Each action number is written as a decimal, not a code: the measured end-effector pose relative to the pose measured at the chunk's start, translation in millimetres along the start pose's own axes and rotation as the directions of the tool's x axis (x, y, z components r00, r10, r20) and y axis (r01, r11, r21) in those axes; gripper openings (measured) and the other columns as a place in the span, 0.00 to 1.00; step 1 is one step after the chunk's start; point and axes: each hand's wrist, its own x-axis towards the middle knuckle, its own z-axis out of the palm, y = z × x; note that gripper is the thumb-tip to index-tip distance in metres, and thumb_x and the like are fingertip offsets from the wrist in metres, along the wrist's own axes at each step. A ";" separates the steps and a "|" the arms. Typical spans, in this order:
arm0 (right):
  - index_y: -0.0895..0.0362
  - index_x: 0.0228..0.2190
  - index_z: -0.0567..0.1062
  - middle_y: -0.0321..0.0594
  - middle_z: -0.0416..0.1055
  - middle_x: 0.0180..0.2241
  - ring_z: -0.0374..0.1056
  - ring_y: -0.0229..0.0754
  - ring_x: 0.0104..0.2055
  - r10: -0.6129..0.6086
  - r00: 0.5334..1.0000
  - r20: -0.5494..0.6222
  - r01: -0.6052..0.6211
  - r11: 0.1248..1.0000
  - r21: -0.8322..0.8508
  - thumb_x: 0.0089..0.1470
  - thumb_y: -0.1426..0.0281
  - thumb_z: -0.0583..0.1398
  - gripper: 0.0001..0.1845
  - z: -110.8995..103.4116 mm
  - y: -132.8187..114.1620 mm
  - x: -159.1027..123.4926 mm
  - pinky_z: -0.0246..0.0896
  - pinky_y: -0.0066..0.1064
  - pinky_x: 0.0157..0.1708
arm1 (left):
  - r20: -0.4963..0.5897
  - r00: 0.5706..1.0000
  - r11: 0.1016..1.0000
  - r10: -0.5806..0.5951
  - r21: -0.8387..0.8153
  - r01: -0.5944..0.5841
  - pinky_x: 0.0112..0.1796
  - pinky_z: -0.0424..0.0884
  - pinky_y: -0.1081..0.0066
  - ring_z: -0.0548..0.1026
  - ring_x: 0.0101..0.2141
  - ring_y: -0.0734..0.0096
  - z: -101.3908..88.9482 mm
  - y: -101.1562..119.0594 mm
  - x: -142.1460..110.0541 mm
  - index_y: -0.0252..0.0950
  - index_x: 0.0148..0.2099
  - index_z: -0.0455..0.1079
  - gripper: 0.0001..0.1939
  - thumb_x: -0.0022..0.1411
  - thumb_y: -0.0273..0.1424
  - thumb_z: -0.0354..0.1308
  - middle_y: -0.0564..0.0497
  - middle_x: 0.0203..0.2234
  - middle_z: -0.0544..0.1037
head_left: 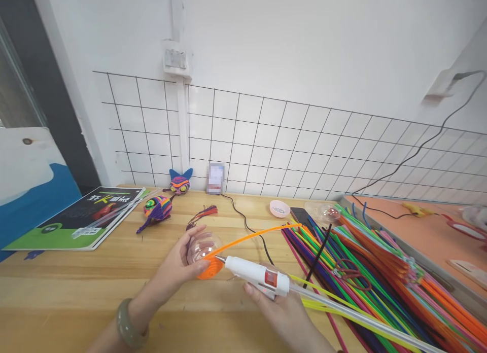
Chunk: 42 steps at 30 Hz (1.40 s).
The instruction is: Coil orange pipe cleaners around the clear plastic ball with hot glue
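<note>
My left hand (182, 259) is closed around a clear plastic ball (198, 245), its thumb pressed near the lower side. Coils of orange pipe cleaner (251, 236) cover the bottom of the ball, and the loose end arcs up to the right. In my right hand (276, 307) is a white glue gun (254, 273) with a long clear glue stick (353, 312) running out of its back. The gun's metal tip is at the ball's right side, by the orange coils; whether it touches them I cannot tell.
Bundles of colourful pipe cleaners (365, 272) cover the right of the table. Two striped pipe-cleaner figures, a fish (158, 209) and a blue-eared head (180, 182), sit at the back left beside a book (91, 216). A phone (215, 179), a pink bowl (279, 208) and a black cable (247, 223) lie behind.
</note>
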 end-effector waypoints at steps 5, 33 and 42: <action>0.54 0.34 0.73 0.40 0.76 0.34 0.73 0.49 0.37 0.005 1.000 0.017 -0.005 1.000 0.003 0.46 0.56 0.64 0.16 0.6 2.7 0.6 0.67 0.32 0.34 | -0.038 0.999 1.000 -0.001 -0.005 0.001 0.55 0.63 0.52 0.66 0.57 0.45 3.1 0.1 -1.5 0.39 0.56 0.63 0.37 0.44 0.35 0.71 0.36 0.55 0.71; 0.54 0.35 0.72 0.42 0.74 0.35 0.71 0.50 0.39 0.008 0.992 0.128 0.007 0.993 -0.117 0.51 0.56 0.61 0.15 -5.3 5.9 4.4 0.67 0.37 0.39 | -0.022 1.000 1.000 -0.011 0.013 0.011 0.52 0.67 0.55 0.68 0.55 0.46 4.5 3.8 -3.7 0.40 0.56 0.64 0.35 0.45 0.34 0.71 0.37 0.54 0.72; 0.53 0.32 0.74 0.41 0.75 0.36 0.72 0.50 0.40 0.002 0.993 0.122 0.010 0.995 -0.096 0.51 0.57 0.62 0.13 -7.2 6.2 5.5 0.68 0.36 0.40 | -0.052 0.999 1.000 0.002 -0.018 -0.003 0.52 0.67 0.55 0.69 0.54 0.45 6.8 2.6 -2.8 0.40 0.55 0.66 0.35 0.43 0.35 0.71 0.38 0.52 0.74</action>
